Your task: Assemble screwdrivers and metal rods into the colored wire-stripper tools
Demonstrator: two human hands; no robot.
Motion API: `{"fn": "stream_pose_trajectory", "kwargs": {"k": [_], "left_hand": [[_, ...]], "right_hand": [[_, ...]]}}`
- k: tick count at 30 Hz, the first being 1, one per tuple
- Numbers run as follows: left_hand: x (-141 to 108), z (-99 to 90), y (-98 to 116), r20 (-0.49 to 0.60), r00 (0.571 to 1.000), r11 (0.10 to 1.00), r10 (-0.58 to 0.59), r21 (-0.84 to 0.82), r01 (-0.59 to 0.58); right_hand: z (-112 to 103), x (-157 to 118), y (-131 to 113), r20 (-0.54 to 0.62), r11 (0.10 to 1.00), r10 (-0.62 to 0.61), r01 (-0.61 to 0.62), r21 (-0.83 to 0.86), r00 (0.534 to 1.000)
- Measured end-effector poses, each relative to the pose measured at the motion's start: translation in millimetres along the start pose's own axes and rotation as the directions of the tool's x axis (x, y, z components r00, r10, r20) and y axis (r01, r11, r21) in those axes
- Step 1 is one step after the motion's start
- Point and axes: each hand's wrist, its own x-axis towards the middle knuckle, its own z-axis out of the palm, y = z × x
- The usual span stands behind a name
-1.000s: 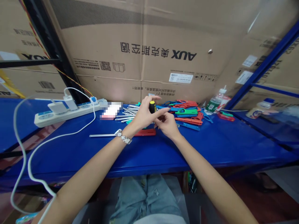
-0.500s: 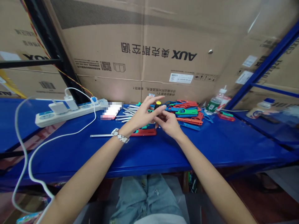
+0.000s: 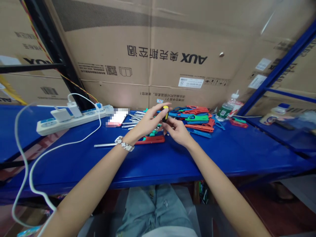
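Note:
My left hand (image 3: 151, 121), with a silver bracelet at the wrist, has its fingers closed around a short screwdriver (image 3: 166, 112) with a black and yellow handle, held upright. Just below and to the right is my right hand (image 3: 176, 131), its thumb and fingers pinched together under the handle. What lies between those fingertips is too small and covered to make out. Under my hands, on the blue table (image 3: 158, 164), lies a red long-necked lighter (image 3: 151, 140) with a metal tube pointing left. Behind are loose metal tubes (image 3: 133, 121) and a pile of red, blue and green lighter casings (image 3: 199, 120).
A white power strip (image 3: 74, 120) with plugs and a looping white cable (image 3: 66, 144) occupies the left. Near it lies a blurred-out phone-like item (image 3: 118, 118). A bottle with a nozzle (image 3: 225, 109) stands at the right. Large cardboard boxes (image 3: 111, 36) form the back wall.
The screwdriver handle has tipped and risen slightly, showing more of its yellow side. My left fingers have shifted around it; my right hand stays nearly in place.

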Motion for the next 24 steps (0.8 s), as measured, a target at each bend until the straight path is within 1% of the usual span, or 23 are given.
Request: {"fn": "stream_pose_trajectory", "kwargs": {"k": [1,2,4,6,7,8,9,10,12,13,14,15,16,19,20,21,22,24], "left_hand": [[-0.2,-2.2,1.1,0.034,0.999,1.0,-0.008,-0.012,0.008],[0.3,-3.2,1.5,0.032,0.999,1.0,-0.009,-0.009,0.009],[3.1,-0.9,0.2,-0.061,0.998,0.999,0.011,0.032,-0.009],[6.2,5.1,-2.3,-0.178,0.984,0.996,0.029,0.083,-0.015],[7.1,8.1,-3.3,-0.22,0.975,0.995,0.028,0.099,-0.007],[7.2,10.2,-3.9,-0.243,0.97,0.995,0.025,0.104,0.0],[6.6,11.2,-4.1,-0.24,0.971,0.996,0.02,0.092,0.003],[5.4,10.9,-4.0,-0.206,0.978,0.998,0.011,0.065,0.002],[2.9,7.2,-3.8,-0.077,0.997,1.0,-0.012,-0.013,0.011],[2.1,4.8,-4.2,-0.015,1.0,0.999,-0.019,-0.05,0.018],[2.1,2.9,-5.2,0.02,1.0,0.997,-0.022,-0.074,0.024],[2.8,1.8,-6.7,0.013,1.0,0.996,-0.023,-0.084,0.024],[4.0,1.7,-8.7,-0.032,0.999,0.997,-0.022,-0.08,0.019],[8.3,6.5,-13.7,-0.221,0.975,0.999,-0.034,-0.023,0.029],[8.9,8.3,-14.1,-0.259,0.965,0.999,-0.043,0.003,0.045],[8.9,9.3,-13.8,-0.274,0.961,0.998,-0.046,0.027,0.055],[8.2,9.3,-12.9,-0.265,0.963,0.997,-0.043,0.045,0.057],[6.1,6.1,-10.3,-0.174,0.984,0.998,-0.032,0.045,0.04]], "right_hand": [[0.0,-0.6,0.0,0.007,1.0,-0.003,0.003,-0.015,1.0],[1.0,-0.9,0.9,-0.009,1.0,-0.006,0.006,-0.026,1.0],[5.0,-0.1,5.0,-0.101,0.999,-0.002,-0.002,-0.035,0.995],[9.1,2.3,9.5,-0.206,1.0,0.019,-0.022,-0.014,0.978],[10.1,3.7,10.9,-0.228,0.999,0.035,-0.033,0.011,0.973],[10.1,4.9,11.5,-0.223,0.998,0.049,-0.041,0.041,0.974],[9.1,5.8,11.2,-0.193,0.997,0.056,-0.043,0.07,0.98],[7.2,6.3,10.2,-0.151,0.995,0.055,-0.041,0.092,0.987],[2.7,5.8,7.0,-0.063,0.994,0.044,-0.037,0.105,0.997],[0.9,5.0,5.5,-0.03,0.995,0.039,-0.036,0.097,0.999],[0.2,4.0,4.4,-0.007,0.996,0.036,-0.035,0.086,0.999],[0.5,3.2,3.9,-0.001,0.997,0.033,-0.033,0.074,0.999],[1.9,2.6,3.9,-0.014,0.997,0.034,-0.033,0.064,0.999],[9.0,3.6,6.6,-0.14,0.996,0.05,-0.04,0.074,0.989],[10.7,4.6,7.7,-0.177,0.995,0.063,-0.047,0.089,0.982],[11.4,5.7,8.6,-0.195,0.993,0.073,-0.052,0.108,0.978],[10.9,6.5,9.1,-0.193,0.991,0.077,-0.053,0.125,0.978],[7.2,6.9,9.0,-0.143,0.989,0.067,-0.046,0.142,0.987]]}}
